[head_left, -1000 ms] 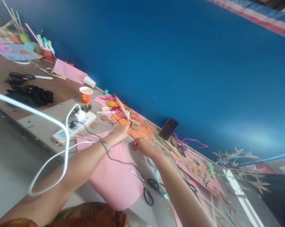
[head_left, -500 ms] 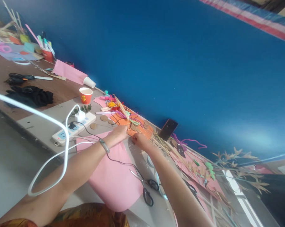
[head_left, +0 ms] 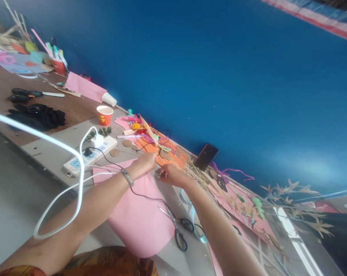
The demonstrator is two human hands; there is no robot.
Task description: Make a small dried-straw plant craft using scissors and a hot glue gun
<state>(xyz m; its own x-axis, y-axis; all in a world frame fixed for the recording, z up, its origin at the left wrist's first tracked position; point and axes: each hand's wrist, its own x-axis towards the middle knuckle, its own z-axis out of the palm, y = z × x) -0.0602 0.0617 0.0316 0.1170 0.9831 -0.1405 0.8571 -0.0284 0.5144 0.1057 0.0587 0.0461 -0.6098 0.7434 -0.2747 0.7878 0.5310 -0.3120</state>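
My left hand (head_left: pixel 147 162), with a band on its wrist, is closed at the near edge of the orange paper (head_left: pixel 177 163). What its fingers hold is too small to make out. Just right of it my right hand (head_left: pixel 171 175) is curled, fingertips pointing left, and its grip is hidden too. Under the left forearm lies a large pink sheet (head_left: pixel 141 222). Black-handled scissors (head_left: pixel 177 226) rest half open on its right edge, beside a loop of pale blue ribbon (head_left: pixel 193 214). Round brown discs (head_left: pixel 165 155) lie on the orange paper.
A white power strip (head_left: pixel 89 156) with cables stands left of my forearm; a thick white cable (head_left: pixel 81 180) loops in front. Behind are a paper cup (head_left: pixel 104 115), coloured craft bits (head_left: pixel 136 125) and a phone (head_left: pixel 206 156) against the blue wall. Dried stalks (head_left: pixel 202 175) lie to the right.
My right hand has drawn slightly back and its fingers have turned to the left, so the gap between the hands is a little wider. The left hand has hardly moved.
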